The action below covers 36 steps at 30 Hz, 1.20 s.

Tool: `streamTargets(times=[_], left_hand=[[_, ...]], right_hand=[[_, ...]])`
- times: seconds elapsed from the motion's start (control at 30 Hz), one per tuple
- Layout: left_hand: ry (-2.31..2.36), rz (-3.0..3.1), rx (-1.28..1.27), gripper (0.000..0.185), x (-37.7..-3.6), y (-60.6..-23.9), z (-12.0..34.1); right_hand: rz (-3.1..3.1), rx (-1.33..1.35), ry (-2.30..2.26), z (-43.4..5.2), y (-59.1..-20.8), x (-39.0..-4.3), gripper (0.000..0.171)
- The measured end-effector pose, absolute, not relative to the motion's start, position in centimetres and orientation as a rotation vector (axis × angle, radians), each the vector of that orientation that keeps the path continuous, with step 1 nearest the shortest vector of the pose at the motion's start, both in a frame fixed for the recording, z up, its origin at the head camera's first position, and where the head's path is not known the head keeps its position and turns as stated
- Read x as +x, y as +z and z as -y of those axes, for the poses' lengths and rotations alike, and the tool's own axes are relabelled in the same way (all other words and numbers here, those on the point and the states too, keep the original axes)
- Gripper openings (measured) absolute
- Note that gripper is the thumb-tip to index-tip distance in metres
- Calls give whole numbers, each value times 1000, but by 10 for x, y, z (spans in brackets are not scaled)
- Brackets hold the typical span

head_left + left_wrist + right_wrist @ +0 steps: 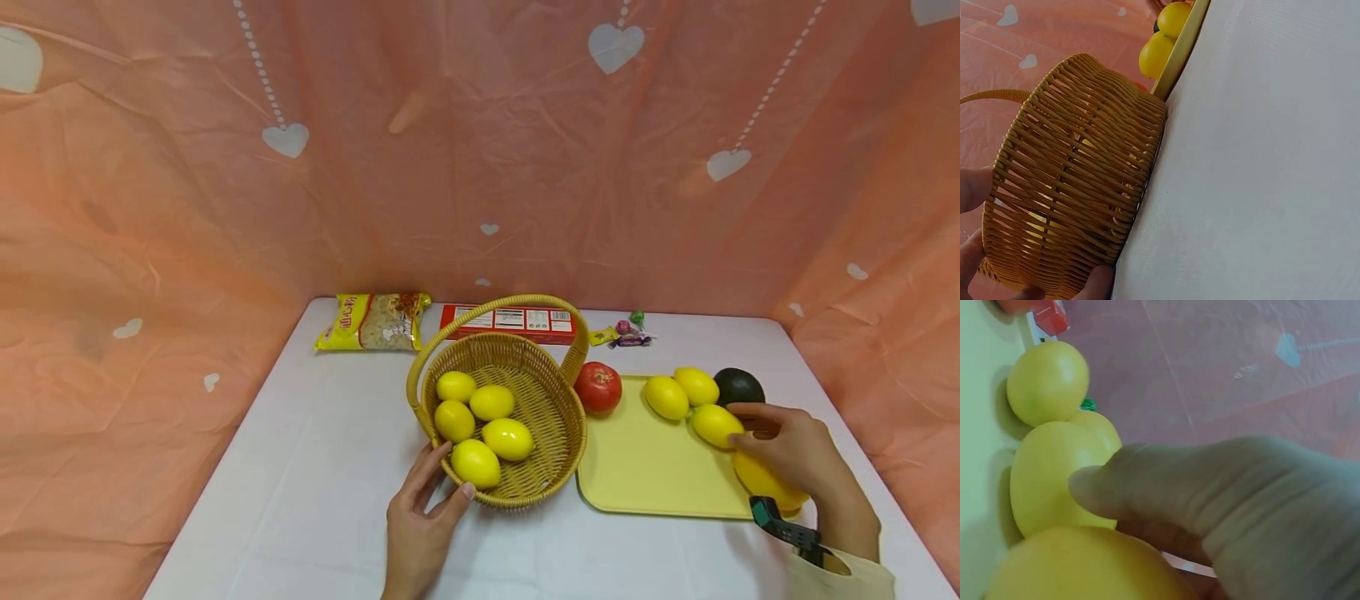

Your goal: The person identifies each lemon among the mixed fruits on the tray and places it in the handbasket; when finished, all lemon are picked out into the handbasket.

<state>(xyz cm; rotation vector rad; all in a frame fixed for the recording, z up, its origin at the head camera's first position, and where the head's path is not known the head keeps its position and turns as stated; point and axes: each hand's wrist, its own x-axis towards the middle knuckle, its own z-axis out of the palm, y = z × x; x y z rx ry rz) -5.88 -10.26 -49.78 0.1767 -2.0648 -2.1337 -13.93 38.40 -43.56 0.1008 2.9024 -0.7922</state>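
My left hand (425, 508) holds the near left rim of a round wicker basket (551, 400) with a tall arched handle. Several yellow lemons (491, 402) lie in the basket's left half. On the right, my right hand (789, 450) reaches over a yellow tray (637, 475) and pinches a lemon (712, 425) there. In the right wrist view the thumb presses against that lemon (1047, 481), while the other fingertips are mostly hidden behind it. Two more lemons (666, 397) sit just beyond. A larger orange-yellow fruit (761, 482) lies partly under the right hand.
A dark green avocado-like fruit (738, 387) rests at the tray's far right corner. A red pomegranate (597, 388) stands between basket and tray. Along the back are a yellow food bag (375, 322), a red box (540, 325) and small wrapped candies (628, 333), before an orange curtain (525, 167).
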Motion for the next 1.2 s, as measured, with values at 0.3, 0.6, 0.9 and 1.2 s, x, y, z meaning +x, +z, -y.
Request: streamTargets(times=[0.3,0.6,0.9,1.2], left_hand=[[-2141,2057,175,57,-58,-498,102],[-2143,2059,170,57,-59,-498,103],[-2139,2064,173,57,-59,-498,103],[-2124,2066,180,56,-58,-499,102]], right_hand=[[-2906,55,-715,-375,-437,-145,68],[-2991,63,-858,-372,-431,-132,67],[-2974,-258,-1303,-358,-409,-128,49],[-2762,-598,-1558,-322,-389,-139,51]])
